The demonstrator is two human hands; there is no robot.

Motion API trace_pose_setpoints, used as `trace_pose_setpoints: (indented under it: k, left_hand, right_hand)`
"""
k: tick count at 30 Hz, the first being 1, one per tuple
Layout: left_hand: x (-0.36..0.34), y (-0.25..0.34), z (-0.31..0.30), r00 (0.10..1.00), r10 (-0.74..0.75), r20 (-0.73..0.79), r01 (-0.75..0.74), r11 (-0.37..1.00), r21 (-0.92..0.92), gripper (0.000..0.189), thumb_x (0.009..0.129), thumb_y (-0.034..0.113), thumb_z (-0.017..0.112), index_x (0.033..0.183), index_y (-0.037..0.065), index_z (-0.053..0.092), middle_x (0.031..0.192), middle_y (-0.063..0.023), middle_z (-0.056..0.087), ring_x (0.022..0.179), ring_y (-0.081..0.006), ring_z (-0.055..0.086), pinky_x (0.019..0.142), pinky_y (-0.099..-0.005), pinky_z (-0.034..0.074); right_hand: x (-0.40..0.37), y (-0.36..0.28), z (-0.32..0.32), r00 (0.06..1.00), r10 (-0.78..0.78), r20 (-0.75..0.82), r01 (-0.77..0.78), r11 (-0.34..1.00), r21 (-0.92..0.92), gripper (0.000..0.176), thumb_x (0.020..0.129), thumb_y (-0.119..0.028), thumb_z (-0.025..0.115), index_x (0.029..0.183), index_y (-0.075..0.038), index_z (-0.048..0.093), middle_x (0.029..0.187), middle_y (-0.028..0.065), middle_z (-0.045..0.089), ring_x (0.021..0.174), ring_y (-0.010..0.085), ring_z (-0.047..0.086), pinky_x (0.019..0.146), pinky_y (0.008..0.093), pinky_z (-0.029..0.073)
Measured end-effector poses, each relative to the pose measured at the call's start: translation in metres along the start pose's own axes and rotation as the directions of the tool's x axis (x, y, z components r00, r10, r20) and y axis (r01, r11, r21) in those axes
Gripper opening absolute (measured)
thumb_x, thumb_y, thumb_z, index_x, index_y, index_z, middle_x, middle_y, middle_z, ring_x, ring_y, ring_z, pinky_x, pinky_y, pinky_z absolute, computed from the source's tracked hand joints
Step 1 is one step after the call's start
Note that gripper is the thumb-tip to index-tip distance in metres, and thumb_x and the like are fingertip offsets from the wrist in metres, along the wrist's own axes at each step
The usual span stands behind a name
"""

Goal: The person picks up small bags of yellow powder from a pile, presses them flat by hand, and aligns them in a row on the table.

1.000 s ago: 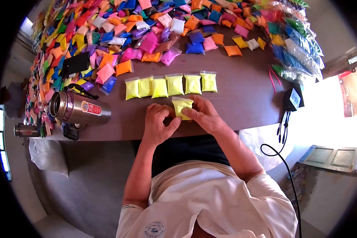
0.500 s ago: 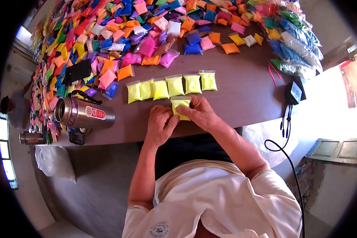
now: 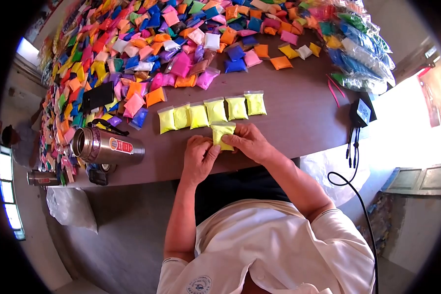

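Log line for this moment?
left hand: holds yellow packet | right hand: holds same packet | row of six yellow packets: just beyond | steel flask: lying at left

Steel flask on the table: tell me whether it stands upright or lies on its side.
On its side: the flask lies lengthwise on the table, its label facing up.

Yellow packet [image 3: 223,134] between hands: clear glossy plastic over matt powdery fill. Row of yellow packets [image 3: 211,111]: same shiny film, clear sealed tops. Heap of coloured packets [image 3: 147,44]: glossy plastic, crinkled. Table [image 3: 299,112]: smooth brown top, faint sheen. Flask [image 3: 105,146]: brushed metal, glossy, paper-like red label. Shirt [image 3: 259,245]: matt white cloth. Cable [image 3: 350,183]: smooth black plastic
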State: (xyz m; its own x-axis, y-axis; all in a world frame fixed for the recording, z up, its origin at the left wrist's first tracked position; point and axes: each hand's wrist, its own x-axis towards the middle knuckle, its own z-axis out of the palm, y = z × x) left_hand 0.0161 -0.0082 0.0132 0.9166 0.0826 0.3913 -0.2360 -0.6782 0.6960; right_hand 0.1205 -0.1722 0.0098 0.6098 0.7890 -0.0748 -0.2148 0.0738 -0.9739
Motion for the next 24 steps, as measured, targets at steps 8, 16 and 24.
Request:
trace_pose_setpoints:
  k: [8, 16, 24]
  left_hand:
    - [-0.002, -0.002, -0.001, 1.0, -0.029, 0.009, 0.029, 1.0, -0.009, 0.03, 0.093, 0.028, 0.06, 0.077, 0.003, 0.065, 0.079, -0.0102, 0.063, 0.08, -0.0303, 0.058, 0.084, -0.0395, 0.042]
    - [-0.003, -0.008, 0.002, 1.0, -0.009, 0.0, 0.009, 1.0, 0.004, 0.03, 0.092, 0.029, 0.061, 0.079, 0.003, 0.066, 0.08, -0.0099, 0.064, 0.081, -0.0306, 0.058, 0.084, -0.0398, 0.042]
    - [0.0, 0.002, 0.003, 1.0, -0.007, -0.008, 0.008, 1.0, 0.025, 0.027, 0.091, 0.026, 0.064, 0.075, 0.004, 0.064, 0.077, -0.009, 0.064, 0.077, -0.0297, 0.059, 0.085, -0.0401, 0.042]
  right_hand:
    - [-0.002, -0.017, 0.004, 0.999, 0.038, -0.018, -0.038, 0.999, -0.029, 0.024, 0.096, -0.023, 0.063, 0.094, 0.0, 0.069, 0.075, 0.0, 0.062, 0.064, 0.0058, 0.052, 0.056, 0.0218, 0.044]
    - [-0.001, -0.002, 0.003, 0.999, -0.019, -0.032, 0.017, 0.997, -0.074, 0.027, 0.097, -0.025, 0.061, 0.096, 0.002, 0.068, 0.077, 0.0005, 0.062, 0.067, 0.0058, 0.053, 0.057, 0.0222, 0.045]
    - [-0.009, 0.002, 0.007, 0.986, -0.145, -0.081, 0.142, 0.989, -0.039, 0.022, 0.094, -0.02, 0.065, 0.1, 0.001, 0.067, 0.077, 0.0, 0.062, 0.07, 0.0083, 0.054, 0.061, 0.0268, 0.047]
